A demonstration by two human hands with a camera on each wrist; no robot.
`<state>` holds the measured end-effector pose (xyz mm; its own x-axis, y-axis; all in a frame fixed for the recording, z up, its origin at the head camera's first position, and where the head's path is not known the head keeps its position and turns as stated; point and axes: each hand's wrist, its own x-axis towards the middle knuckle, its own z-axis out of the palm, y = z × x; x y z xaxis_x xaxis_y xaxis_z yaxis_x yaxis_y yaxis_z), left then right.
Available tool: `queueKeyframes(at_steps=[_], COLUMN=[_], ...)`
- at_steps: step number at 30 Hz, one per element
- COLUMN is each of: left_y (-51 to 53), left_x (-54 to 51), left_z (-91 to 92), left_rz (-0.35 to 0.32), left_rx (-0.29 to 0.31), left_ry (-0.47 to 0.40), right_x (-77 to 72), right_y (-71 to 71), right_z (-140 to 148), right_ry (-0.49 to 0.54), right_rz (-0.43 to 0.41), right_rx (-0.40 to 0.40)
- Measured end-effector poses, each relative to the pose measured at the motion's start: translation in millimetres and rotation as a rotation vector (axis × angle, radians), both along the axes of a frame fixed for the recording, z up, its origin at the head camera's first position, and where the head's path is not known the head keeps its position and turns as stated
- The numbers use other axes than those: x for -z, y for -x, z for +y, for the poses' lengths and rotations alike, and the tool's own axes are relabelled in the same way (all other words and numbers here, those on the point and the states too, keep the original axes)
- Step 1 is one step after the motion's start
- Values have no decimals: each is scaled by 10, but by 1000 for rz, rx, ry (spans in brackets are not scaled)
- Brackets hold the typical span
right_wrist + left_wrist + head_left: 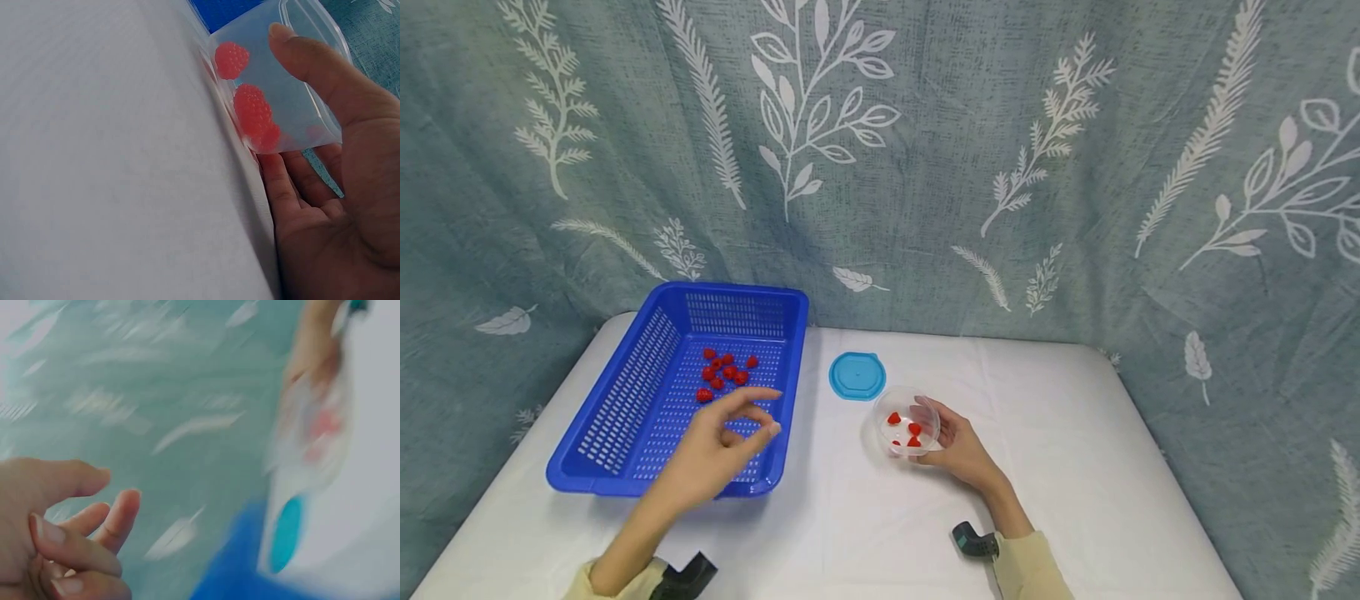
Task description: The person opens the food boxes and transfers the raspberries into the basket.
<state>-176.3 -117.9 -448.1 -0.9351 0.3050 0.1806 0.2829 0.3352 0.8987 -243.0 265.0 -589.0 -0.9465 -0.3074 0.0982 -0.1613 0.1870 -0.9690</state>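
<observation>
Leaf-patterned cloth [940, 167], right hand [961, 450] gripping clear plastic tub [265, 69], bumpy raspberries [253, 107] inside, free left hand [718, 442] curved over perforated basket [613, 408]

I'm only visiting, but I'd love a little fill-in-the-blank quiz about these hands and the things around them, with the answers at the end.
1. The person's ______ hand grips the clear plastic container.
2. The slotted plastic basket with raspberries inside is ______ in color.
3. The light blue lid lies on a tablecloth that is ______ in color.
4. Hovering over the basket, the left hand holds ______.

Missing words: right; blue; white; nothing.
</observation>
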Motion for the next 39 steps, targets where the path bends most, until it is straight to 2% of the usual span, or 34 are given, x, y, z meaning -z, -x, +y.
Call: queueKeyframes(at_steps=[3, 6, 11, 15, 21, 29, 33, 39], left_y=[-86, -136, -134, -31, 199, 383, 460, 563], left_x=[175, 328, 456, 513, 607, 646, 697, 797], left_z=[332, 628, 982, 1176, 1389, 1569, 1624, 1714], left_rz=[-20, 18, 78, 91, 168, 112, 115, 128], left_rx=[59, 96, 96, 98, 72, 93, 65, 1], left_ry=[38, 87, 121, 122, 219, 278, 294, 382], right_x=[7, 13, 19, 28, 28, 49, 60, 51], right_y=[7, 6, -1, 20, 42, 37, 36, 25], right_z=[14, 17, 6, -4, -15, -3, 7, 19], right_ry=[5, 4, -13, -18, -3, 22, 21, 10], right_rz=[-1, 7, 35, 37, 26, 62, 61, 45], right_rx=[2, -2, -12, -5, -15, -41, -38, -27])
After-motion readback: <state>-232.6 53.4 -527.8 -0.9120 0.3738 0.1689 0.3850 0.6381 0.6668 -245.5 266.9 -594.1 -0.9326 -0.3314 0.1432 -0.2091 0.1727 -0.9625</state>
